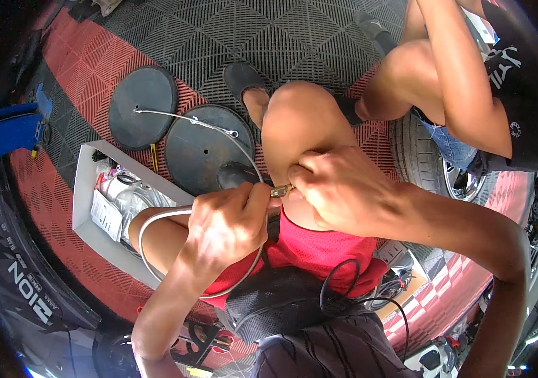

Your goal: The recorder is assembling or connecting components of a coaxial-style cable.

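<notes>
Above my lap, my left hand [230, 220] is closed round a thin light-grey hose, right behind its metal end fitting. The metal fitting [280, 191], silver with a brass-coloured tip, bridges the gap between my two hands. Fingers of my right hand [343, 190] pinch the brass-coloured tip; what lies under them is hidden. The grey hose [144, 238] makes a large loop beside and below my left wrist. Another stretch of it arches away over the black discs, with a small bracket on it and a metal end at the far left.
Two round black discs [143, 107] lie on the red and black grid floor. An open white box [95, 165] holds bagged parts and papers. At right, another person [470, 82] crouches near a wheel [415, 151]. A dark car bumper [29, 271] fills the left side, below a blue metal piece [17, 129].
</notes>
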`<state>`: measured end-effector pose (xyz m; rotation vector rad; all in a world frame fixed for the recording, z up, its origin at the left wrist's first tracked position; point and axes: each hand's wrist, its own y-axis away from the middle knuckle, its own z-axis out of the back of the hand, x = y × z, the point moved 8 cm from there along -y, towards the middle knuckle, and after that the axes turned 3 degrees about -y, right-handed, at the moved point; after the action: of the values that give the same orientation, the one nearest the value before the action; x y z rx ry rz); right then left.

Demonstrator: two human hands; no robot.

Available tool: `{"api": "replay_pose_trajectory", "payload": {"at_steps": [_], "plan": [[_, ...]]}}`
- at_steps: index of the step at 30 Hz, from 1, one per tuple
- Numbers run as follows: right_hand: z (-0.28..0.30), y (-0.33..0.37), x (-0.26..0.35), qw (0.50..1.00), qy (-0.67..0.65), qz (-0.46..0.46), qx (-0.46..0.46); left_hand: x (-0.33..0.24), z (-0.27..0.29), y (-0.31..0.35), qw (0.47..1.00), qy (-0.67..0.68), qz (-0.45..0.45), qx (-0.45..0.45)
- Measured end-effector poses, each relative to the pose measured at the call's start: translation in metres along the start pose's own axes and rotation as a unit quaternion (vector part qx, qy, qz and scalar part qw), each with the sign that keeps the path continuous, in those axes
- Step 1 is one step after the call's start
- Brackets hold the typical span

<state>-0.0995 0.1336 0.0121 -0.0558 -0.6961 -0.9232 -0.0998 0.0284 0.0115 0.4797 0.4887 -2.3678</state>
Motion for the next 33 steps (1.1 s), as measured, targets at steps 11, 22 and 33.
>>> {"api": "replay_pose_trajectory", "payload": {"at_steps": [11,22,33], "plan": [[0.015,-0.009,-0.014,0.985,-0.154,-0.028,0.070,-0.012,0.008,-0.010,0.991,-0.103,-0.087,0.009],[0.016,-0.003,-0.014,0.975,-0.183,-0.086,0.089,-0.010,0.012,-0.017,0.992,-0.087,-0.084,-0.033],[0.022,0.004,-0.003,0.984,-0.177,0.009,0.002,0.001,0.015,-0.015,0.998,0.061,-0.027,-0.020]]}}
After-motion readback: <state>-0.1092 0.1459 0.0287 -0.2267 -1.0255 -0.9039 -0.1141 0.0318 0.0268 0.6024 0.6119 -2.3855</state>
